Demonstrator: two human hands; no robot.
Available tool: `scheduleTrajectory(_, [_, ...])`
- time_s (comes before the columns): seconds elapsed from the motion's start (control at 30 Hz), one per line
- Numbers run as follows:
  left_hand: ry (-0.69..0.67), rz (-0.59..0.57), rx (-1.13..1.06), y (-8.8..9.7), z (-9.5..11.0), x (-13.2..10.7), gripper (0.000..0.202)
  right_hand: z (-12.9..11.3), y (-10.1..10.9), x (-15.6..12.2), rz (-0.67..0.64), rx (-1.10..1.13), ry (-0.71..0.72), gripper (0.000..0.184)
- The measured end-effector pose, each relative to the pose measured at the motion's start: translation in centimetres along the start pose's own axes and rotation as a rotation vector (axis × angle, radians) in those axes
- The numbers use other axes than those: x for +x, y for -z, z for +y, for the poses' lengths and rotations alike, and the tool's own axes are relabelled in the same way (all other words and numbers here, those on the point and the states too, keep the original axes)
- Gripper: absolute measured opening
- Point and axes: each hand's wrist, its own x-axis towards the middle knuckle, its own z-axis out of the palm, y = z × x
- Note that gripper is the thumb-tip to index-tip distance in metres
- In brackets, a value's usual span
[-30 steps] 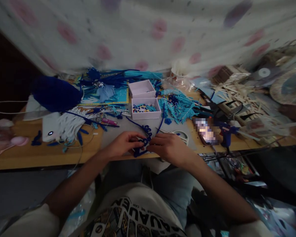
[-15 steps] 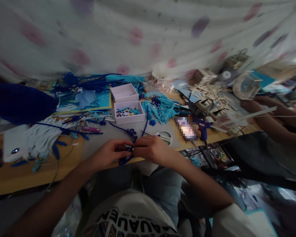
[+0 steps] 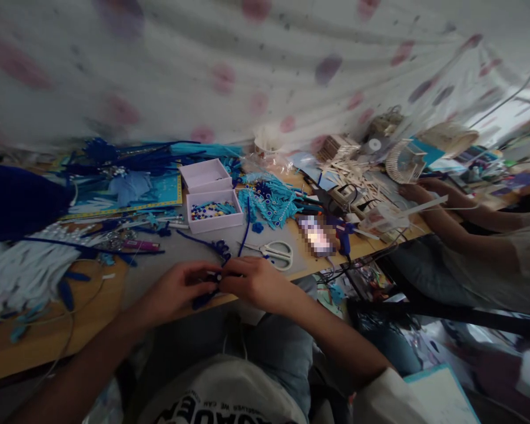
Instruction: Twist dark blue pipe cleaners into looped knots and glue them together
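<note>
At the near edge of the wooden table [image 3: 48, 335], my left hand [image 3: 172, 288] and my right hand [image 3: 254, 282] meet with fingers pinched on a dark blue pipe-cleaner piece [image 3: 212, 282]. Its curled upper part [image 3: 223, 248] rises just behind my fingers, and a tail hangs below them over the table edge. White-handled scissors [image 3: 276, 253] lie just right of my right hand on a grey mat [image 3: 168, 262].
Two pale pink boxes [image 3: 212, 203], one holding beads, stand behind the mat. Turquoise trimmed pieces [image 3: 269, 200], a phone [image 3: 315, 235] and a blue glue gun [image 3: 344, 232] lie to the right. Another person's arms [image 3: 450, 224] work among wooden sticks [image 3: 362, 182] at the far right.
The view has swung right and tilted, bringing another person's arms into sight. My hands stay pinched together on the blue piece at the table edge.
</note>
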Motion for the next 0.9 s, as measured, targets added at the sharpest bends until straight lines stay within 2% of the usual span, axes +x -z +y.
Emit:
scheduleTrajectory(0.3, [0.029,0.076,-0.01,0.3,-0.8,-0.8,0.036,-0.8,-0.8,0.1,0.003,0.017,-0.08,0.019])
scheduleTrajectory(0.47, [0.046,0.079,-0.042,0.8,-1.5,-0.8,0.036,-1.0,-1.4,0.6,-0.014,0.035,-0.059,0.02])
scheduleTrajectory(0.7, [0.059,0.059,-0.061,1.1,-1.7,-0.7,0.034,-0.9,-1.1,0.7,-0.063,0.046,-0.008,0.019])
scheduleTrajectory(0.9, [-0.007,0.039,0.021,0.9,-1.6,-0.7,0.027,-1.2,-1.0,1.3,-0.077,0.027,-0.041,0.016])
